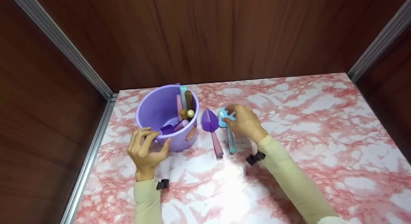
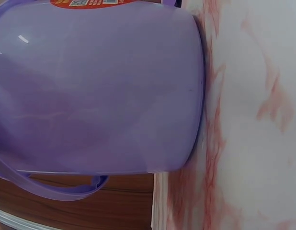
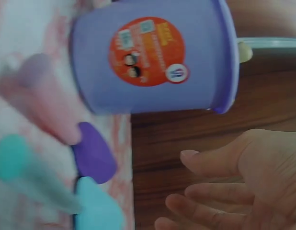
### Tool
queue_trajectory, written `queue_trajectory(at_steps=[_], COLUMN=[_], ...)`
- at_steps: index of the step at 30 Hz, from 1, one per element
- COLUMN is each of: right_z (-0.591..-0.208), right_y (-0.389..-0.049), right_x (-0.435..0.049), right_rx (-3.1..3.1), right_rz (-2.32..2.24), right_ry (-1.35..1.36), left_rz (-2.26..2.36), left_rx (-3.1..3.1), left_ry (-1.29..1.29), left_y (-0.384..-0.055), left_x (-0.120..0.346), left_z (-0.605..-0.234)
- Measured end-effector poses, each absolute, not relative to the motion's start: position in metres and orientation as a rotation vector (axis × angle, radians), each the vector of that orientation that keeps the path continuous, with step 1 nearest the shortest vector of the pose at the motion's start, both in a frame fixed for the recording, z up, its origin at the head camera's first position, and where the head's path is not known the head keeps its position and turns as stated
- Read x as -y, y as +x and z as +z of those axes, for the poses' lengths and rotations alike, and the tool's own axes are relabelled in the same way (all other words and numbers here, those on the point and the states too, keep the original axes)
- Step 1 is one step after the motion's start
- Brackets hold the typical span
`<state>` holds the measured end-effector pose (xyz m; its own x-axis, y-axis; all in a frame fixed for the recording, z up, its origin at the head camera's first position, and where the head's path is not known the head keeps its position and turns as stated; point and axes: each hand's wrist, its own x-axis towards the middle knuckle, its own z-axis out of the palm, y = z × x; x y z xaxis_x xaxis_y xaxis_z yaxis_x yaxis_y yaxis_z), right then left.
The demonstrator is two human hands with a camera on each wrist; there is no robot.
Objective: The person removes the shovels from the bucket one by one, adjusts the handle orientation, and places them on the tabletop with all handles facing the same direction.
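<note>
A purple bucket (image 1: 173, 142) stands upright on the left, several tool handles (image 1: 188, 100) leaning inside it. At its near rim is my left hand (image 1: 144, 151), which holds the rim with bent fingers over the edge and the thumb on the outer side. My right hand (image 1: 244, 121) is over a light blue toy rake (image 1: 222, 119) with a teal handle; in the right wrist view, the thumb and fingers are apart with nothing between them. Beside the rake lies a purple toy trowel (image 1: 209, 120) with a pink handle, its blade pointing away from me.
Pink-and-white marbled surface (image 1: 308, 127) extends right of the tools. A dark wood panel (image 1: 224, 37) rises behind it, with metal-framed side panels left and right. An orange label (image 3: 147, 51) is on the bucket. In the left wrist view, the bucket's handle (image 2: 66, 192) hangs out from its side.
</note>
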<state>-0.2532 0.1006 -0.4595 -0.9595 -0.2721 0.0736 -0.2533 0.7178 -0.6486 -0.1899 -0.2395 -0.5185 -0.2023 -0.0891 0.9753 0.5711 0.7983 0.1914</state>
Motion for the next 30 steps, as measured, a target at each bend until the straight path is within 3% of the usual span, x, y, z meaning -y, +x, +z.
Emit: queue_trajectory(at_steps=[16, 22, 30], right_z=[-0.396, -0.379, -0.365], right_y=[-0.272, -0.275, -0.283], right_x=[-0.030, 0.004, 0.060], right_rx=[-3.029, -3.039, -2.920], right_rz=[-1.016, -0.758, -0.340], right_ry=[-1.029, -1.266, -1.314], left_rz=[-0.610, -0.598, -0.604], left_rx=[1.704, 1.700, 1.697], left_ry=[-0.388, -0.389, -0.377], left_y=[-0.188, -0.188, -0.189], left_x=[0.241, 0.240, 0.241], left_z=[-0.518, -0.520, -0.520])
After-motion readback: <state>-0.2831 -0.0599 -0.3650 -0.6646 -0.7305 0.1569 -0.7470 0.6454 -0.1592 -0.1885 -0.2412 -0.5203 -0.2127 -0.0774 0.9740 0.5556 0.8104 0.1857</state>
